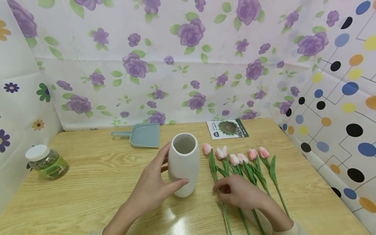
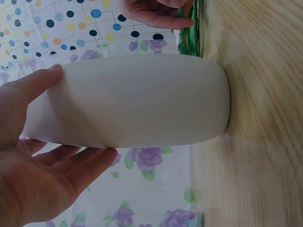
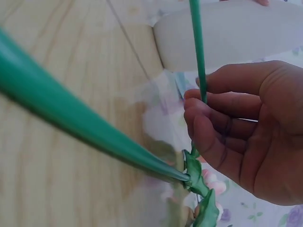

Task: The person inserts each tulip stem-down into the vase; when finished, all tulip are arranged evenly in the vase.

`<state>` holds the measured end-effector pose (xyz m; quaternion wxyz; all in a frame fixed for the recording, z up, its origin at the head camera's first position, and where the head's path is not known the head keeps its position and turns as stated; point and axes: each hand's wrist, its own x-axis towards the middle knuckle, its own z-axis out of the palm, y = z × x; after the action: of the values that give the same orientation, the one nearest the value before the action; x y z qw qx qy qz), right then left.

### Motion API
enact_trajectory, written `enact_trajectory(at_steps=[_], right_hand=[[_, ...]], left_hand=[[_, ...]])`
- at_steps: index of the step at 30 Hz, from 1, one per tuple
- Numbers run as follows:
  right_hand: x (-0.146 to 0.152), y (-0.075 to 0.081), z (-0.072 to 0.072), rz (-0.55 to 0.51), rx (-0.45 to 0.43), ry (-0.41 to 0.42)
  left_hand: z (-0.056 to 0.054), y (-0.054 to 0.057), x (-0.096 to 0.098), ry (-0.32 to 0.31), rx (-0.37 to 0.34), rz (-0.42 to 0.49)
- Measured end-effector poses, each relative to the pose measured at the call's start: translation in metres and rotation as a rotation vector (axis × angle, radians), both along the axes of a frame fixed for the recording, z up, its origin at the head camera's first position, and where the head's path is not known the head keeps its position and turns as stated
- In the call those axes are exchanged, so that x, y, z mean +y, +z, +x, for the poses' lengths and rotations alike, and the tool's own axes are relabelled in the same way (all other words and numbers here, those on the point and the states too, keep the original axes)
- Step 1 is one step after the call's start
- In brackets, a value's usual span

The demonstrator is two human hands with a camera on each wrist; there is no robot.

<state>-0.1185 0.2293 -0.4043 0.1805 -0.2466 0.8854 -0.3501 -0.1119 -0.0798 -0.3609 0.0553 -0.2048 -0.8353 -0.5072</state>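
A white vase (image 1: 185, 168) stands upright on the wooden table, its round mouth facing up. My left hand (image 1: 154, 186) grips it from the left, thumb across the near side and fingers behind. In the left wrist view, the vase (image 2: 142, 99) has its base against the tabletop. To the right of it lies a row of several pink artificial tulips (image 1: 234, 160) with green leaves and long stems. My right hand (image 1: 239, 192) is over these stems, pinching the leftmost tulip's stem (image 3: 198, 42) between thumb and fingers. Another green stem (image 3: 85, 113) crosses close to the right wrist camera.
A jar with a white lid (image 1: 48, 163) stands at the table's left. Toward the back lie a blue-grey dustpan (image 1: 145, 135) and a printed seed packet (image 1: 227, 129). Patterned sheets (image 1: 164, 65) enclose the table at the back and both sides.
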Motion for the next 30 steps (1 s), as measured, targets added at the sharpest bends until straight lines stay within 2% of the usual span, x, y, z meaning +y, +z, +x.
enact_trajectory(at_steps=[8, 14, 19, 30], right_hand=[[0.001, 0.006, -0.002, -0.021, 0.015, 0.014], [0.003, 0.010, -0.001, -0.067, -0.022, 0.004], [0.004, 0.013, 0.001, -0.144, -0.044, -0.020], [0.008, 0.016, 0.001, -0.295, -0.011, -0.078]], left_hand=[[-0.001, 0.000, 0.000, -0.001, 0.000, 0.007], [-0.001, -0.001, 0.002, -0.012, -0.029, 0.026], [-0.001, -0.002, 0.003, -0.014, -0.033, 0.033], [-0.001, -0.004, 0.001, 0.002, -0.008, 0.040]])
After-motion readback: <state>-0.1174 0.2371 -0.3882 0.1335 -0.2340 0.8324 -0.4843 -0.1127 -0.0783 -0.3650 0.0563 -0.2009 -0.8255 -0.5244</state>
